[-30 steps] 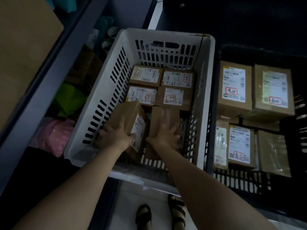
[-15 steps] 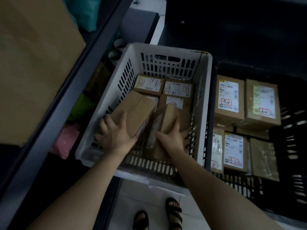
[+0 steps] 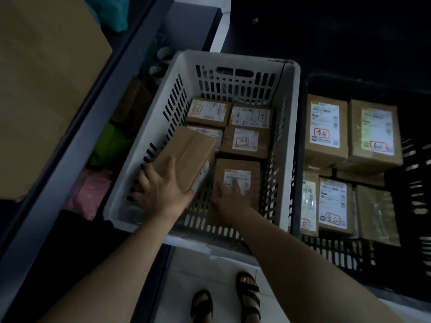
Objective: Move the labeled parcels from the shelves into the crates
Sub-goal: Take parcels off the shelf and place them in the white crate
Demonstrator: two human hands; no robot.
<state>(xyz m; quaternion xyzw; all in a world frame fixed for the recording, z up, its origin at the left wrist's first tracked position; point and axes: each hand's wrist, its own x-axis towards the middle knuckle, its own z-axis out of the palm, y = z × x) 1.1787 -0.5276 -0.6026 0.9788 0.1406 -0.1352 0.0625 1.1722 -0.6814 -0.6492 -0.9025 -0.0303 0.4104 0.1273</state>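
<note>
Gripping the near end of a tilted parcel [image 3: 186,157], the left hand [image 3: 163,190] has its thumb on top and its fingers wrapped round the left side. The box leans at about 8 o'clock inside the white crate [image 3: 221,58], label face turned toward 3 o'clock. At 5 o'clock the right hand [image 3: 231,199] (blurred) lies with fingers spread on a second parcel [image 3: 238,169]. Half a second ago that parcel stood propped on edge; now it lies flat, label up, and the tilted parcel is clear of it. Four labelled parcels [image 3: 245,142] fill the crate's 12 o'clock end, unmoved. At 3 o'clock of the white crate, a black crate [image 3: 338,252] holds more labelled boxes.
</note>
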